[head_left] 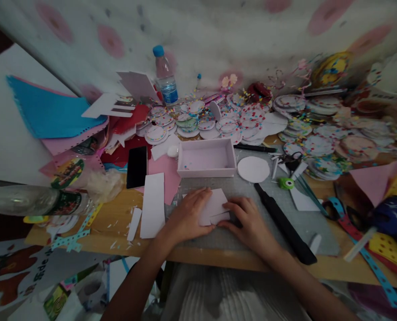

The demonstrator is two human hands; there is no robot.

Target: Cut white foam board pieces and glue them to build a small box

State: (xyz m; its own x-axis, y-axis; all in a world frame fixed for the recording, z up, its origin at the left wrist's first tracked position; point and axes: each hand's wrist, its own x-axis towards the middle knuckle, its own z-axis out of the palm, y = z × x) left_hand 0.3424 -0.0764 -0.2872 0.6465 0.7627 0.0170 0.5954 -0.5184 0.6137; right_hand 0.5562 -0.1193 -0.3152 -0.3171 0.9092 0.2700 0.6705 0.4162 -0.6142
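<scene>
A white card [214,206] with cut or folded flaps lies on the grey cutting mat [198,244] in front of me. My left hand [192,213] grips its left side, fingers over the far edge and thumb along the near edge. At the right edge, the thumb and fingers of my right hand [246,219] pinch a flap. Just beyond the card stands a shallow open white box [207,161] with a few tiny coloured bits inside. A white oval disc [253,169] lies right of the box. The undersides of my fingers are hidden.
A long black tool [283,223] lies right of my right hand, near scissors [334,208]. Left are a white strip [152,205], a phone [137,167] and a lying plastic bottle [34,200]. Behind the box are many decorated discs [230,125] and a water bottle [167,78].
</scene>
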